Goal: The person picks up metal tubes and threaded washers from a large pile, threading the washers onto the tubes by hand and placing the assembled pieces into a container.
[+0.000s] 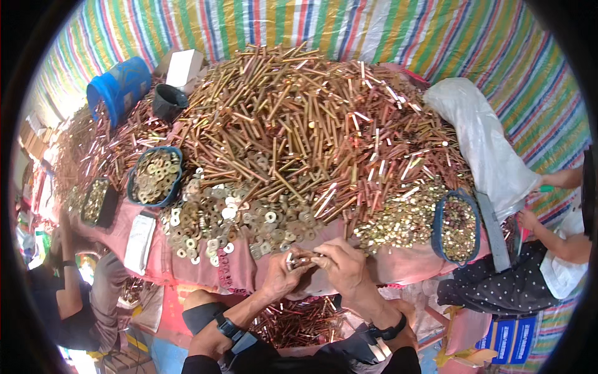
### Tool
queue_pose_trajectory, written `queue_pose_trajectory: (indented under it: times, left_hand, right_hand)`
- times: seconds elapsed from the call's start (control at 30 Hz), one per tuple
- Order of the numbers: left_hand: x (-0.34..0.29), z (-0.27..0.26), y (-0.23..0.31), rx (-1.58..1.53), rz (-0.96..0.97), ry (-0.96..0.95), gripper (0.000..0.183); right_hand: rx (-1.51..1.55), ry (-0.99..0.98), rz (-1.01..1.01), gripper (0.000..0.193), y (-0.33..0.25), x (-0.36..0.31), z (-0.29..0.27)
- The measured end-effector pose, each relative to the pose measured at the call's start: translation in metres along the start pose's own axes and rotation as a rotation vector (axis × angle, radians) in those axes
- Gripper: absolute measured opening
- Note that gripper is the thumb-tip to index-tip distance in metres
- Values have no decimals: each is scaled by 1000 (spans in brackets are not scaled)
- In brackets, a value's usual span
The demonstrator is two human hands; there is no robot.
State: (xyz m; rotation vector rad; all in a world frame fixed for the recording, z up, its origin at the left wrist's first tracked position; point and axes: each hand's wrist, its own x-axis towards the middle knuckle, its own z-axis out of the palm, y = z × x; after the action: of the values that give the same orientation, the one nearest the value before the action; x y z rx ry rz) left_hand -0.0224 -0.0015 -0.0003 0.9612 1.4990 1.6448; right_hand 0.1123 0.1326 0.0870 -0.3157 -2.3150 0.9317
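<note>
In front of my chest, at the near edge of the cloth-covered table, both hands meet. My left hand [281,273] is closed around a short metal bolt [303,256], whose shiny end shows by the thumb. My right hand [342,267] pinches at the other end of it; the small piece between those fingertips is hidden. Just beyond my hands lie loose flat washers [269,217], with a heap of small brassy nuts [398,219] to the right. Behind both rises a large mound of long golden bolts [280,118].
A blue basket [179,190] of washers stands left, a blue basket [437,240] of nuts right. Beside that lies a flat grey bar [492,230]. A white sack [476,137] drapes the mound's right side. More bolts [299,324] lie below my forearms. People sit at both sides.
</note>
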Motion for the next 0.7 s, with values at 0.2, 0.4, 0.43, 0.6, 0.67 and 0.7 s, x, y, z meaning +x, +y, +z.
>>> queue_pose_trajectory:
  times: [0.2,0.4,0.43,0.6,0.67,0.7]
  left_hand:
    - [5,-2,-2,-26,-68,-10,14]
    - [5,-2,-11,-77,-28,49,15]
    - [6,-3,-12,-45,-23,58,14]
    - [8,-3,1,1,2,42,12]
    - [9,1,7,-63,-27,41,13]
    - [9,4,9,-101,-33,49,14]
  right_hand:
    - [12,-57,-29,27,4,5,0]
    - [97,34,-32,28,13,-4,10]
    - [106,71,-37,28,16,-4,13]
    - [225,54,125,30,21,-6,16]
    - [235,40,173,31,19,-7,14]
    - [254,30,162,30,17,-7,12]
